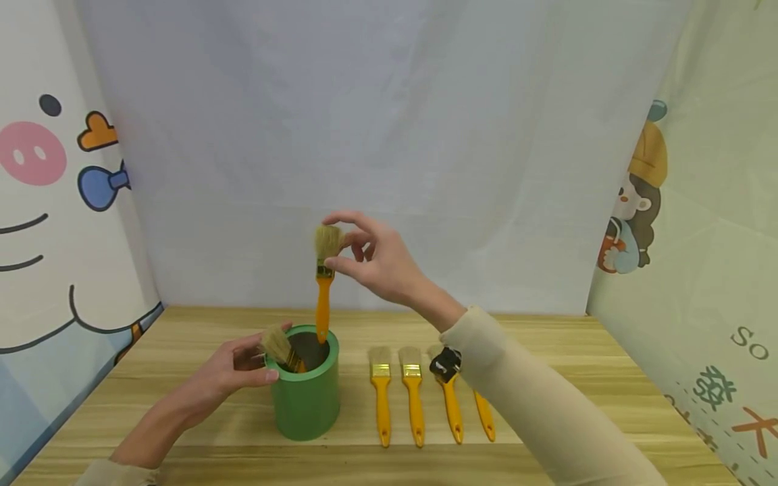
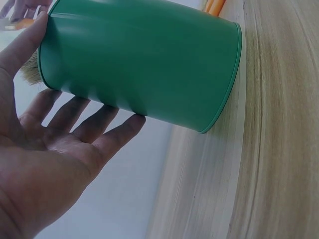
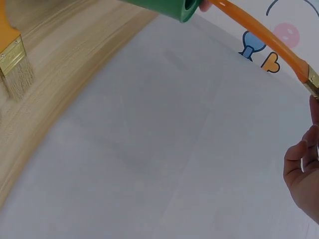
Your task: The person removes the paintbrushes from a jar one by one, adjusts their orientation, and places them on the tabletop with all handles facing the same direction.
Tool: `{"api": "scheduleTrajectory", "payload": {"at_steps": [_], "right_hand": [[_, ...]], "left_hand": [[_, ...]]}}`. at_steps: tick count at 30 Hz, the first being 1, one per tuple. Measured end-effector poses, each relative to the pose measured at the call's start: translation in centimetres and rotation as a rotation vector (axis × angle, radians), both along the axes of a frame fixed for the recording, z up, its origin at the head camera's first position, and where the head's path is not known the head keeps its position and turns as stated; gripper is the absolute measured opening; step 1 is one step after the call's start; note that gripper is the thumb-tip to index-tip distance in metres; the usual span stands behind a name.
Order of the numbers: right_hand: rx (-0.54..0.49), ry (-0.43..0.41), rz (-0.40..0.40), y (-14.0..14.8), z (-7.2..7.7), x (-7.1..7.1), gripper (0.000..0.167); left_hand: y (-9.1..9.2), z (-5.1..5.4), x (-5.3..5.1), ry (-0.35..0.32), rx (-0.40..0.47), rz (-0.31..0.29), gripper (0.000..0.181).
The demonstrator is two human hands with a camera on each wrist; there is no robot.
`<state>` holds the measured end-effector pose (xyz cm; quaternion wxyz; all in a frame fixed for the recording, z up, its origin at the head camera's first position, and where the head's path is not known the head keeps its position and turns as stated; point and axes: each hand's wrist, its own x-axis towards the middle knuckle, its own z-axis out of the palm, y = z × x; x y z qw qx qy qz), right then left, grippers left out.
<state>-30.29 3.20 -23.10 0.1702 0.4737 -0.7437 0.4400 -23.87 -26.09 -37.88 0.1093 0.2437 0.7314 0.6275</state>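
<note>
Above a green cylindrical container [image 1: 306,408], my right hand [image 1: 385,263] pinches a paintbrush [image 1: 323,307] near its metal band. That brush stands nearly upright, pale bristles up, the tip of its orange handle at the container's opening. My left hand [image 1: 221,371] holds the container from the left; in the left wrist view its fingertips [image 2: 132,122] lie against the green side. A second paintbrush [image 1: 278,345] leans out of the container towards my left hand, its lower handle hidden inside. The right wrist view shows the held brush's orange handle [image 3: 264,37] reaching to the container's rim.
Right of the container, several paintbrushes lie in a row, bristles away from me: one brush [image 1: 381,398], another brush [image 1: 415,398], a brush with a black patch [image 1: 451,398], and an orange handle [image 1: 484,415] partly behind my right sleeve. White cloth [image 1: 389,135] hangs behind the wooden table [image 1: 523,466].
</note>
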Motion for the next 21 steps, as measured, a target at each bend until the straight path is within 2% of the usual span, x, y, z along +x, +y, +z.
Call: {"api": "scheduleTrajectory", "payload": {"at_steps": [5, 10, 15, 21], "right_hand": [[-0.056, -0.013, 0.021, 0.7, 0.9, 0.2, 0.047], [-0.067, -0.04, 0.032, 1.7, 1.2, 0.3, 0.048], [-0.073, -0.108, 0.057, 3.1, 1.0, 0.5, 0.05], [-0.061, -0.197, 0.056, 5.0, -0.1, 0.8, 0.054]], "left_hand": [[0.0, -0.1, 0.0, 0.008, 0.0, -0.001, 0.064], [0.0, 0.0, 0.0, -0.001, 0.003, -0.006, 0.064], [0.0, -0.1, 0.0, 0.006, 0.004, -0.004, 0.066], [0.0, -0.1, 0.0, 0.015, 0.008, -0.003, 0.064]]}}
